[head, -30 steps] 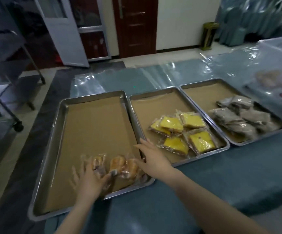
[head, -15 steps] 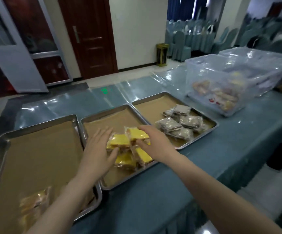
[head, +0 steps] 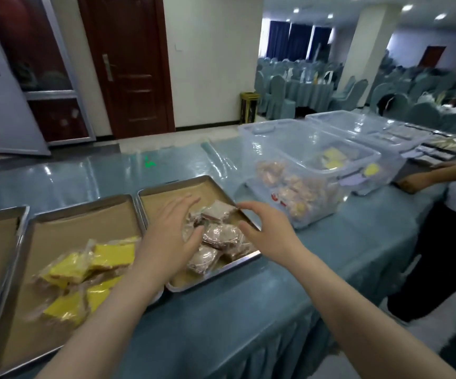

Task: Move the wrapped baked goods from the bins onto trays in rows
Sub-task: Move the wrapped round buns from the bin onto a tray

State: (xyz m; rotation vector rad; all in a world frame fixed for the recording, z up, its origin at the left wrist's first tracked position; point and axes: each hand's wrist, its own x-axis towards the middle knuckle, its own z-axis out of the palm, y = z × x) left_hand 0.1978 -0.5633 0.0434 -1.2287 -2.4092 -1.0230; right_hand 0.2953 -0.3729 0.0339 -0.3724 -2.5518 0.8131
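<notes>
- Wrapped brown pastries (head: 222,236) are lying heaped in the right tray (head: 213,279), between both hands.
- Left hand (head: 170,236) is spreading open over them; right hand (head: 266,231) is hovering open, gripping nothing.
- Yellow packets (head: 90,269) are sitting in the middle tray (head: 84,207); a clear bin (head: 317,170) is standing near on the surface (head: 248,310).

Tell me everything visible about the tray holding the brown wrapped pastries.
Shallow rectangular metal tray with a raised rim, lined with brown paper. It lies flat on the blue-covered table, close beside the yellow-cake tray, near the clear bin. A loose pile of brown wrapped pastries sits toward its right side; the far left is bare. The left hand rests on the pile; the right hand hovers over its right rim.
</notes>
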